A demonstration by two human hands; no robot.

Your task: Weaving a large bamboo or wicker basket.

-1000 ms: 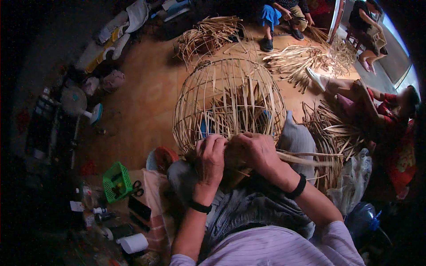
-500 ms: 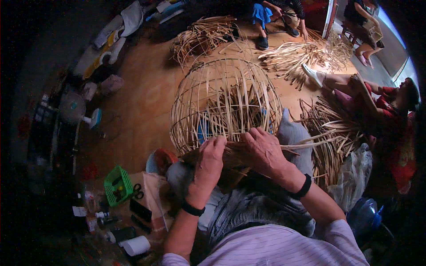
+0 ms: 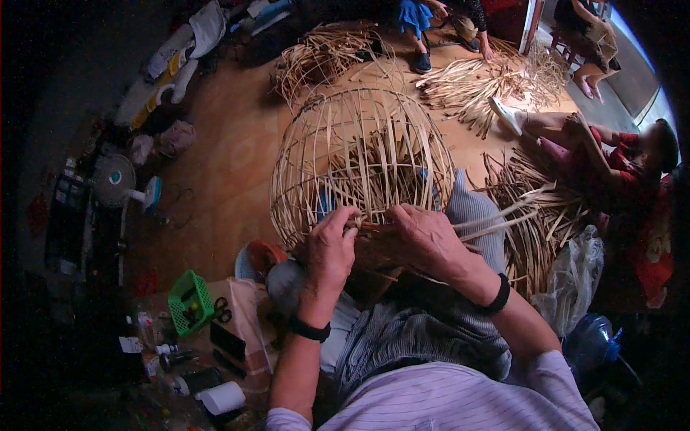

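Note:
A large rounded basket frame (image 3: pixel 363 144) of open wicker strips lies between my legs, its denser woven edge toward me. At that near edge my left hand (image 3: pixel 334 241) pinches a cane strip with thumb and forefinger. To its right, my right hand (image 3: pixel 429 237) is closed on the same edge, fingertips bent down. Pale loose cane strips (image 3: pixel 510 213) stick out to the right from under my right hand. The woven part beneath both hands is dark and partly hidden by them. I wear a black band on each wrist.
Heaps of cane lie beside my right knee (image 3: pixel 535 230), at the far right (image 3: pixel 478 90) and behind the basket (image 3: pixel 323 61). A green plastic crate (image 3: pixel 188 302), scissors (image 3: pixel 222 310) and a white cup (image 3: pixel 220 397) are at lower left. A person in red (image 3: pixel 625 154) sits at right; others sit farther back.
My left hand has shifted slightly left, and its thumb now shows against the strip. The basket has tilted a little left. The loose strips on the right have swung upward.

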